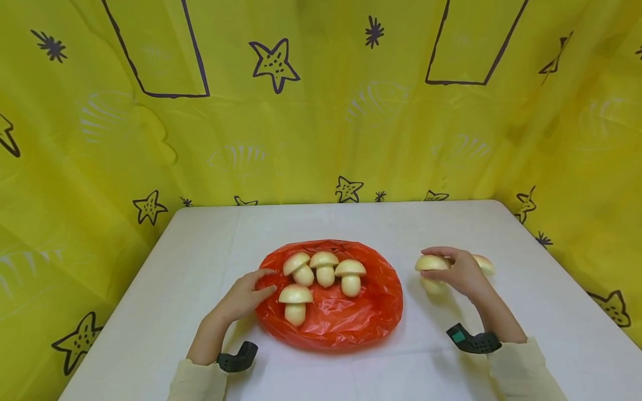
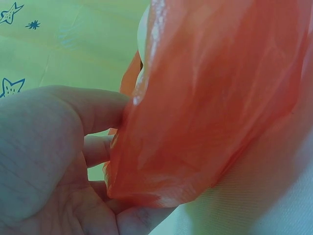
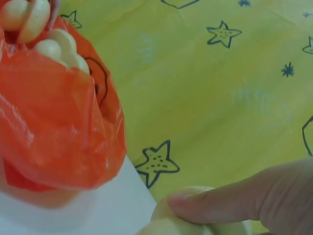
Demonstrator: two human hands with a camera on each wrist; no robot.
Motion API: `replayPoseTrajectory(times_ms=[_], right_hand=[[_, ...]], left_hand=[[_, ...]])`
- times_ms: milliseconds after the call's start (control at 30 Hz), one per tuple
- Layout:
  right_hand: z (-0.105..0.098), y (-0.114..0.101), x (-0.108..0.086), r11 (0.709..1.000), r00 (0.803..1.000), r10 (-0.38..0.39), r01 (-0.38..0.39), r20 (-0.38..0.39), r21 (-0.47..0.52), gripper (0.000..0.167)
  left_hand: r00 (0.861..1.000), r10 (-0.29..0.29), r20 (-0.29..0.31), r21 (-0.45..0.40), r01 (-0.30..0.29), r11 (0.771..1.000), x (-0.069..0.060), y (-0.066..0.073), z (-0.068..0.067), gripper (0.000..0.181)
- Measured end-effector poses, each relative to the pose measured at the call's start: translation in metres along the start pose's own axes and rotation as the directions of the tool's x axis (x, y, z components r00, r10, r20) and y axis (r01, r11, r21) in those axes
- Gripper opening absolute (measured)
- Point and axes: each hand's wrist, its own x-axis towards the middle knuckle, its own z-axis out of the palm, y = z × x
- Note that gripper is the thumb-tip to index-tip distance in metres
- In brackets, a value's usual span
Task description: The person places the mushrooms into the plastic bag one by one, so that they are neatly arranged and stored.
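In the head view my left hand point(image 1: 243, 297) is at the left rim of an open red plastic bag point(image 1: 346, 320). The left wrist view shows the bag's edge point(image 2: 186, 132) between thumb and fingers. Several cream toy mushrooms lie in the bag, among them a front one point(image 1: 295, 303) near my left fingertips. To the right of the bag, my right hand point(image 1: 463, 274) pinches another toy mushroom point(image 1: 425, 263) by its cap, stem downward. The right wrist view shows my thumb pressed on this mushroom point(image 3: 171, 227). One more mushroom point(image 1: 484, 264) is partly hidden behind the right hand.
The bag stands on a white table point(image 1: 210, 239), its rim spread wide. A yellow curtain point(image 1: 311, 122) with drawn stars surrounds the table at the back and sides. Each wrist carries a black strap device, such as the right one point(image 1: 473, 340).
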Motion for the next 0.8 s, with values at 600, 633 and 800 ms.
replayPoseTrajectory(times_ms=[600, 633, 800], right_hand=[[0.010, -0.019, -0.015, 0.998, 0.998, -0.055, 0.056, -0.019, 0.020, 0.046], [0.010, -0.020, -0.016, 0.998, 0.998, -0.065, 0.065, -0.018, 0.025, 0.045], [0.015, -0.026, -0.018, 0.992, 0.993, -0.114, 0.114, -0.011, 0.062, 0.044]], left_hand=[[1.000, 0.000, -0.003, 0.000, 0.000, 1.000, 0.000, 0.001, 0.000, 0.035], [1.000, -0.001, -0.003, 0.000, 0.001, 1.000, 0.000, 0.001, 0.000, 0.035], [1.000, -0.003, -0.002, 0.003, 0.003, 1.000, -0.001, 0.001, 0.000, 0.035]])
